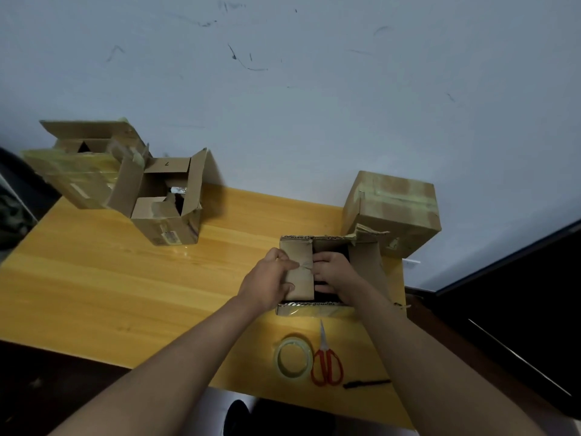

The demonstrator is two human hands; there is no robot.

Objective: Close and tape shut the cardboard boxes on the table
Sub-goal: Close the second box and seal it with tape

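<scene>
An open cardboard box (pixel 366 262) sits on the yellow wooden table (pixel 125 278) in front of me. My left hand (pixel 270 278) grips the box's left inner flap (pixel 300 269), folded over the opening. My right hand (pixel 333 272) reaches into the dark opening beside that flap with its fingers curled at the flap's edge; I cannot tell whether it holds anything. The right flap stands up. A roll of clear tape (pixel 293 358) lies near the table's front edge.
Red-handled scissors (pixel 326 363) and a black pen (pixel 366 384) lie beside the tape. A taped-shut box (pixel 393 209) stands behind the open one. Two open boxes (pixel 163 199) (pixel 81 165) sit at the far left by the wall. A dark surface lies to the right.
</scene>
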